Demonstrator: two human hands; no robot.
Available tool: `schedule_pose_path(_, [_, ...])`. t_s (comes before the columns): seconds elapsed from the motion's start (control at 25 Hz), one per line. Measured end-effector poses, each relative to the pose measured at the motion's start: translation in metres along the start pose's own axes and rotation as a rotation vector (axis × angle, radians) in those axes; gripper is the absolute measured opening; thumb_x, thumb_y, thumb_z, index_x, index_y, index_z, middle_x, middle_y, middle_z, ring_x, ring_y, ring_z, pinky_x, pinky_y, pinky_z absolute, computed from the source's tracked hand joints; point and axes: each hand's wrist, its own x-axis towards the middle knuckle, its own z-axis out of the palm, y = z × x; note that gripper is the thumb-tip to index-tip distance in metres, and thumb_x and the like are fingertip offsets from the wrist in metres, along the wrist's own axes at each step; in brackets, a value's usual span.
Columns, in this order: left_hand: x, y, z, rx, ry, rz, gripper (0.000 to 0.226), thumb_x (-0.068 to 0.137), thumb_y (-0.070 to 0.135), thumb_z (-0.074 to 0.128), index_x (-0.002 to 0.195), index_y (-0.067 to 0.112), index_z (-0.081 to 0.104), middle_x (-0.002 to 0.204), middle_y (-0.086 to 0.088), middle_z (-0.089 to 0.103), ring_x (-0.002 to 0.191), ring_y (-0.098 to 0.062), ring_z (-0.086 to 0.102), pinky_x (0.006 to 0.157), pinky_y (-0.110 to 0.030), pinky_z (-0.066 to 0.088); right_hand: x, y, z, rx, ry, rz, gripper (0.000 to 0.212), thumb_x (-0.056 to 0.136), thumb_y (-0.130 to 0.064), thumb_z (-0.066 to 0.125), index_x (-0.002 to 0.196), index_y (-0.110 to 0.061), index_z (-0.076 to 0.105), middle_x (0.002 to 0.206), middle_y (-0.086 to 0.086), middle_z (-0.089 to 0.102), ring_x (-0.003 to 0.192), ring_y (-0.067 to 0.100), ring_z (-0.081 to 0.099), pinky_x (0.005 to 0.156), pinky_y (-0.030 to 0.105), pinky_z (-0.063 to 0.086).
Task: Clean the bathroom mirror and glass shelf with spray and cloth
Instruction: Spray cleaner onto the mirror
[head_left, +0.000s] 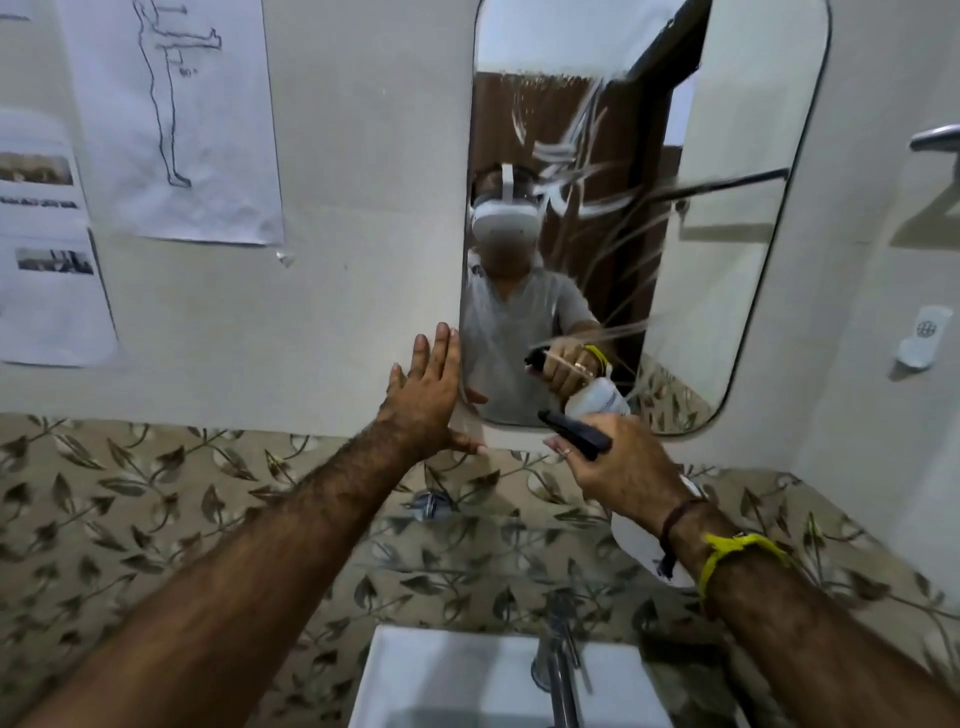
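Observation:
The tall rounded mirror (727, 234) hangs on the wall ahead, streaked with white smears across its middle. My right hand (618, 462) grips a spray bottle by its black trigger head (576, 431), nozzle pointing left, close in front of the mirror's lower edge. The bottle's white body (644, 540) shows below my wrist. My left hand (428, 395) lies flat with straight fingers on the wall at the mirror's lower left edge. The glass shelf (467, 551) runs below the mirror over the leaf-patterned tiles. No cloth is in view.
A white basin (441, 686) with a chrome tap (558, 670) sits at the bottom centre. Paper sheets (171, 119) hang on the wall at left. A small white holder (919, 338) and a chrome hook (935, 137) are mounted on the right wall.

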Motion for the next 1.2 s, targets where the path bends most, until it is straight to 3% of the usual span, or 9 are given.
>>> schedule_pose_path(0.16, [-0.001,-0.001,0.006,-0.083,0.076,-0.007,0.141,0.067,0.066,0.074,0.152,0.013,-0.026,0.158,-0.009,-0.036,0.149,-0.035,-0.024,0.123,-0.058,0.006,0.017,0.006,-0.02,-0.012,0.092,0.094,0.029,0.088,-0.042,0.069,0.081,-0.014,0.068,0.072,0.01,0.068,0.075,0.034,0.065,0.058,0.036,0.049])
schedule_pose_path(0.28, [0.016,0.0,-0.014,-0.088,0.245,0.002,0.139,0.068,0.069,0.072,0.151,0.017,-0.027,0.157,-0.011,-0.037,0.146,-0.036,-0.029,0.123,-0.055,-0.001,0.042,-0.002,-0.054,0.12,0.35,0.108,0.021,0.088,-0.036,0.071,0.091,-0.015,0.074,0.072,0.001,0.068,0.071,0.024,0.066,0.058,0.025,0.045])
schedule_pose_path(0.4, [0.038,0.0,-0.051,-0.118,0.319,0.11,0.14,0.067,0.067,0.073,0.153,0.018,-0.026,0.158,-0.009,-0.036,0.146,-0.032,-0.03,0.12,-0.05,-0.004,0.061,-0.014,-0.072,-0.017,0.24,0.0,0.024,0.087,-0.04,0.071,0.089,-0.017,0.075,0.074,0.002,0.072,0.069,0.023,0.068,0.058,0.03,0.051])
schedule_pose_path(0.6, [0.083,0.012,-0.103,-0.217,0.388,0.089,0.15,0.059,0.068,0.079,0.15,0.021,-0.03,0.159,-0.01,-0.033,0.146,-0.035,-0.028,0.12,-0.059,0.001,0.095,-0.025,-0.104,0.027,0.504,-0.022,0.023,0.087,-0.042,0.071,0.095,-0.02,0.075,0.072,0.0,0.071,0.07,0.023,0.066,0.055,0.02,0.037])
schedule_pose_path(0.68, [0.091,0.024,-0.107,-0.197,0.376,0.031,0.157,0.053,0.072,0.079,0.147,0.022,-0.035,0.159,-0.016,-0.031,0.146,-0.042,-0.024,0.118,-0.063,0.006,0.105,-0.032,-0.111,0.023,0.516,-0.019,0.024,0.086,-0.04,0.073,0.078,-0.017,0.072,0.055,-0.009,0.055,0.057,0.019,0.055,0.052,0.02,0.03])
schedule_pose_path(0.76, [0.095,0.033,-0.108,-0.194,0.375,-0.013,0.16,0.049,0.071,0.081,0.145,0.025,-0.039,0.158,-0.021,-0.03,0.146,-0.046,-0.021,0.117,-0.066,0.009,0.114,-0.039,-0.118,0.059,0.555,0.01,0.042,0.086,-0.039,0.072,0.057,-0.019,0.051,0.047,-0.012,0.041,0.047,0.014,0.043,0.05,0.023,0.028])
schedule_pose_path(0.92, [0.098,0.041,-0.115,-0.195,0.344,-0.039,0.162,0.048,0.064,0.086,0.143,0.028,-0.04,0.155,-0.026,-0.031,0.143,-0.05,-0.023,0.115,-0.07,0.011,0.132,-0.048,-0.136,0.086,0.584,-0.021,0.05,0.087,-0.04,0.071,0.051,-0.024,0.04,0.045,-0.008,0.042,0.045,0.011,0.042,0.047,0.025,0.029])
schedule_pose_path(1.08, [0.098,0.039,-0.116,-0.218,0.314,-0.026,0.163,0.049,0.062,0.088,0.141,0.03,-0.043,0.155,-0.025,-0.031,0.143,-0.049,-0.023,0.114,-0.069,0.014,0.145,-0.052,-0.155,0.235,0.726,-0.007,0.037,0.089,-0.044,0.069,0.063,-0.019,0.058,0.055,-0.009,0.06,0.054,0.013,0.06,0.052,0.027,0.048])
schedule_pose_path(1.2, [0.095,0.036,-0.119,-0.194,0.301,-0.022,0.164,0.048,0.062,0.088,0.141,0.03,-0.043,0.154,-0.025,-0.032,0.143,-0.049,-0.023,0.115,-0.069,0.016,0.15,-0.047,-0.171,0.516,0.839,0.105,0.042,0.087,-0.052,0.066,0.073,-0.012,0.069,0.062,0.002,0.07,0.059,0.02,0.068,0.058,0.047,0.061])
